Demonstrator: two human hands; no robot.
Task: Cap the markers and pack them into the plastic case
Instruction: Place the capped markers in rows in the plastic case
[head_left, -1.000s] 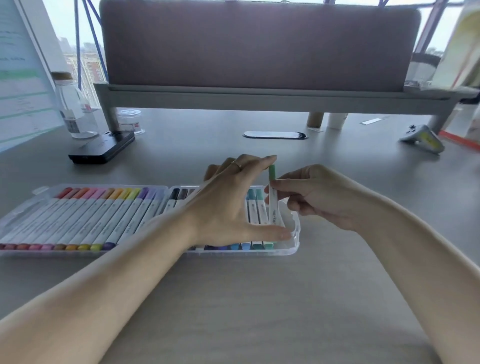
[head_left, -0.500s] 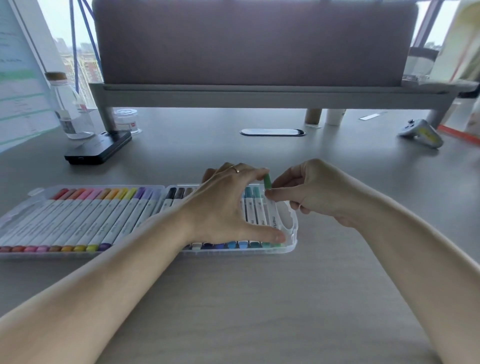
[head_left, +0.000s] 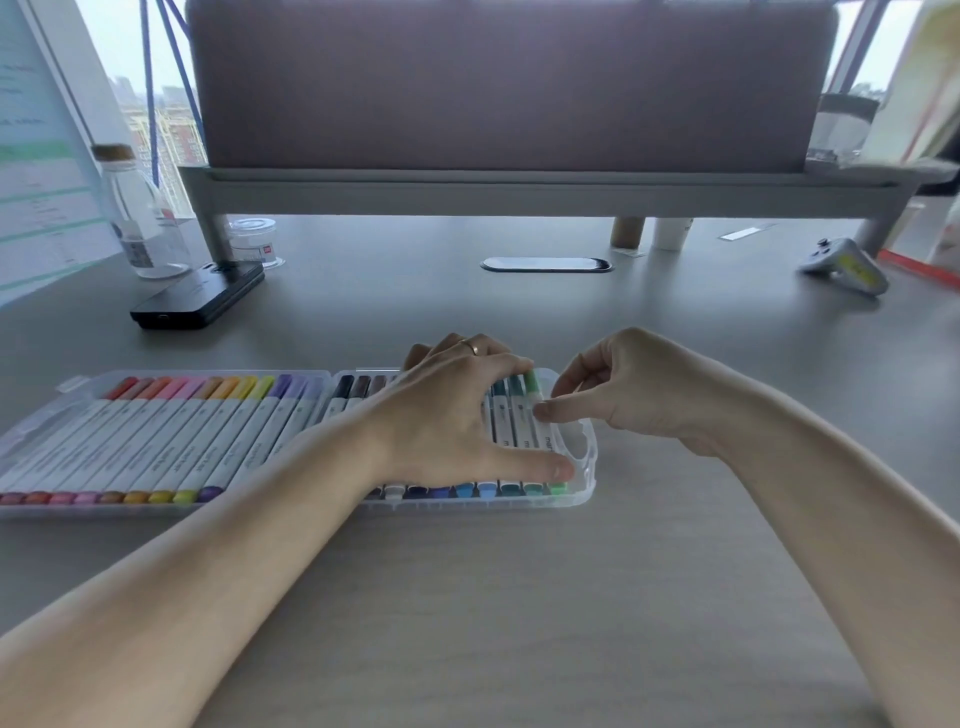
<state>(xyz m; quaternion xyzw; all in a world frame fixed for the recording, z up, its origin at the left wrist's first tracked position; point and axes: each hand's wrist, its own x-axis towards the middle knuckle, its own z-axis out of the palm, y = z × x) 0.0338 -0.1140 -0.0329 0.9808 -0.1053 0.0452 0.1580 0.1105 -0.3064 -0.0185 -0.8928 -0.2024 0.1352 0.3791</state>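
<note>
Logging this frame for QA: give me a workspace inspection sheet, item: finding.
Surface: grey desk, bare in front of the case.
Job's things: clear plastic case lying open, both halves lined with capped markers; green marker at the right end, lying in the row.
Clutter: black device, corked bottle, small jar, game controller, two cups.
Grippers: left hand spread over the right half; right hand, fingertip on the green marker.
Cables: blue cords by the window; desk grommet.
Surroundings: grey divider panel, window, whiteboard.
</note>
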